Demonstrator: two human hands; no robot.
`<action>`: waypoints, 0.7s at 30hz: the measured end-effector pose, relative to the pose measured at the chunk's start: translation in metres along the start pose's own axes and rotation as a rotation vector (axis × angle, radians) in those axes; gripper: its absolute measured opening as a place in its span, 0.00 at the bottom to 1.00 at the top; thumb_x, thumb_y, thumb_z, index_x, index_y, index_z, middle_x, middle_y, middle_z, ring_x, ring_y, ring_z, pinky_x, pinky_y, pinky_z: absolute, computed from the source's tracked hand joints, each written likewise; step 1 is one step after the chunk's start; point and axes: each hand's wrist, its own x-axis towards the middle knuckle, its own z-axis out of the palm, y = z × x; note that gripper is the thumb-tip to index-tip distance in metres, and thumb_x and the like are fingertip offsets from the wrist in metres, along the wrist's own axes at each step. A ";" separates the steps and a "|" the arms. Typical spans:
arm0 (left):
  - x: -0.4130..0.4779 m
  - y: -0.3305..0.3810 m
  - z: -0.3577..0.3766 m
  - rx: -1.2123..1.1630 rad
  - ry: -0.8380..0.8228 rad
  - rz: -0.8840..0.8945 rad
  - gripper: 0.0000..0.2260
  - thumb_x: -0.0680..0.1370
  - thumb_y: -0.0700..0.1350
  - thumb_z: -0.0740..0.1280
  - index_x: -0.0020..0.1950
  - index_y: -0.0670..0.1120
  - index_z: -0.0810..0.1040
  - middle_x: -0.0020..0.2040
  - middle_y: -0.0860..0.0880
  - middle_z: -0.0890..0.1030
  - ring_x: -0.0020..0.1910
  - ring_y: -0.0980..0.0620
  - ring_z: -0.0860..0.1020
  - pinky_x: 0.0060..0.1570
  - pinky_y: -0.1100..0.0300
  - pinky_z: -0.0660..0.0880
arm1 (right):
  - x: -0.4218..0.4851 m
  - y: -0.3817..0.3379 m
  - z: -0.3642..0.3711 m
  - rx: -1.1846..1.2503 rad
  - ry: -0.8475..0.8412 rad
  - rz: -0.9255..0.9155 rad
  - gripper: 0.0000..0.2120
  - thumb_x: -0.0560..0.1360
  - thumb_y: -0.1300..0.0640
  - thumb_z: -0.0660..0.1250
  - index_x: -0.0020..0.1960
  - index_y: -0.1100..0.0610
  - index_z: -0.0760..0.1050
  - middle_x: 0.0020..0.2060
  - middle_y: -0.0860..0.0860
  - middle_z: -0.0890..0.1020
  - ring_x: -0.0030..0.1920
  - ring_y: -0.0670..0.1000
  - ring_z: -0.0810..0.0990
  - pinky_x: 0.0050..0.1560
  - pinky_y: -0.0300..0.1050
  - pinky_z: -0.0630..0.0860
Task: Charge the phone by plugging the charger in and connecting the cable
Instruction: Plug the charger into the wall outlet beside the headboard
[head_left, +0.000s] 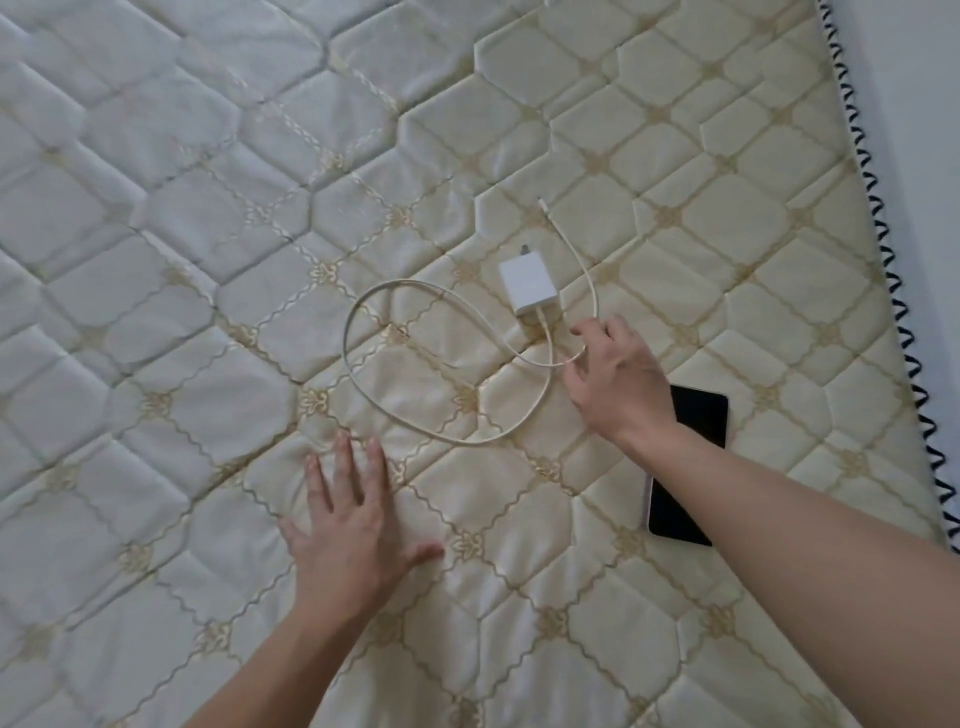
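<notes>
White cable (347, 343) was pinched by right hand (618, 376), likely to lift it | left hand (353, 525) pressed bed (208, 208), fingers spread, likely for balance | phone (701, 418) lay near.

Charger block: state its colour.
The charger block is plain white; the head view, the only one, shows it clearly.

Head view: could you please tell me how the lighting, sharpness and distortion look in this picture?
Head view: soft, even light, only faint shadows by the left hand and right hand; no glare on the dark phone screen; detail is mildly soft, and the white cable and charger show low contrast against the cream mattress; wide-angle bowing curves the mattress's right edge.
</notes>
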 end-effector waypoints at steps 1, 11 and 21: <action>0.000 -0.001 0.001 0.000 -0.004 0.001 0.59 0.61 0.78 0.64 0.78 0.55 0.33 0.79 0.50 0.29 0.78 0.40 0.34 0.69 0.28 0.59 | -0.001 0.000 0.004 -0.018 -0.015 0.017 0.14 0.77 0.54 0.64 0.61 0.55 0.74 0.50 0.55 0.75 0.51 0.56 0.76 0.47 0.51 0.76; 0.001 -0.002 -0.001 0.015 -0.051 0.007 0.59 0.62 0.78 0.62 0.77 0.53 0.30 0.78 0.49 0.26 0.78 0.38 0.33 0.68 0.27 0.59 | 0.016 -0.003 0.008 -0.011 0.025 -0.028 0.06 0.78 0.54 0.65 0.48 0.56 0.78 0.43 0.51 0.76 0.40 0.54 0.77 0.39 0.46 0.73; 0.003 0.000 -0.005 0.017 -0.113 -0.013 0.61 0.60 0.80 0.61 0.74 0.55 0.24 0.75 0.51 0.22 0.77 0.40 0.30 0.69 0.29 0.58 | 0.078 -0.031 -0.026 0.194 0.297 0.081 0.08 0.78 0.51 0.64 0.53 0.56 0.73 0.42 0.54 0.84 0.43 0.60 0.82 0.41 0.51 0.78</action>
